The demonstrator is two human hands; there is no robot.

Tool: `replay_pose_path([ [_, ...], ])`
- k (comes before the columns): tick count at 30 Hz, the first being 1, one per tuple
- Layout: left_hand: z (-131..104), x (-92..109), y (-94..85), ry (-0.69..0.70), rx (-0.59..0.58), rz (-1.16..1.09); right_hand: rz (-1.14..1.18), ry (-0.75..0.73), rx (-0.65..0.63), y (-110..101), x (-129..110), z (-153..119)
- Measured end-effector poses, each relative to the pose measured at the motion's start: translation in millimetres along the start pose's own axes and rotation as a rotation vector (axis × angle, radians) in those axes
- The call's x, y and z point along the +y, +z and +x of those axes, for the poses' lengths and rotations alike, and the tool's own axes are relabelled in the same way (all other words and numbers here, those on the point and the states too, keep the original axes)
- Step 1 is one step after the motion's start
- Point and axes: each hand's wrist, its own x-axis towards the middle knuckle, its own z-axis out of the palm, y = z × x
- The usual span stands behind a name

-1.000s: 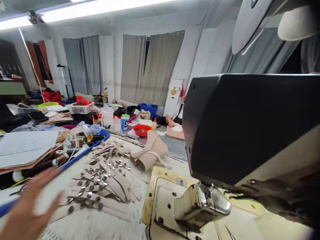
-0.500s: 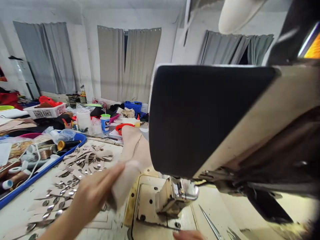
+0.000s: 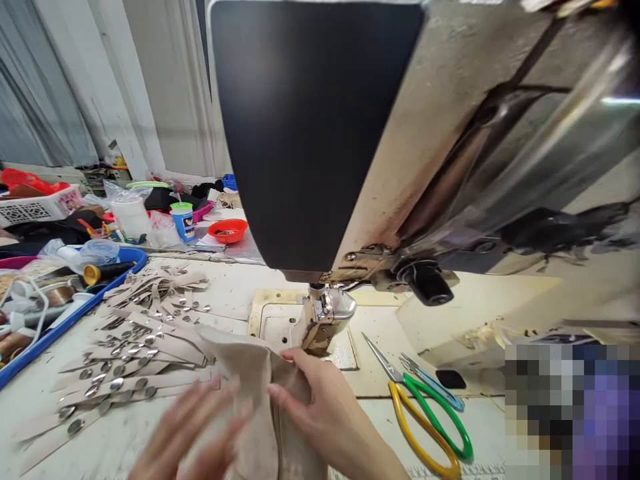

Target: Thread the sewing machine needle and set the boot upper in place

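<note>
A beige leather piece (image 3: 253,400) with a seam down its middle lies low in front of the sewing machine. My right hand (image 3: 325,407) grips its right edge between thumb and fingers. Blurred by motion, my left hand (image 3: 195,427) hovers over the piece's left part with its fingers apart and nothing held. Just beyond the piece stands the machine's metal post (image 3: 323,320), under the black-faced machine head (image 3: 310,133). Left of the piece lie many beige leather straps (image 3: 135,360) with round metal discs on them.
Right of my right hand lie scissors (image 3: 420,413) with yellow and green handles, beside blue-handled snips (image 3: 435,383). A blue tray (image 3: 85,307) of thread spools stands at the left. Farther back are a red bowl (image 3: 228,231), a blue cup (image 3: 183,223) and a white basket (image 3: 40,205).
The leather piece has come down from the left side of the machine to in front of it. My right hand has come up onto it, and my left hand has let go. The view tilted down.
</note>
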Motion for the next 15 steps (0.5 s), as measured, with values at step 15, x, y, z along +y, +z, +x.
replay_pose_path([
  [15, 189, 0, 32.5, -0.776, -0.979, -1.140, 0.867, 0.302, -0.116, -91, 0, 15],
])
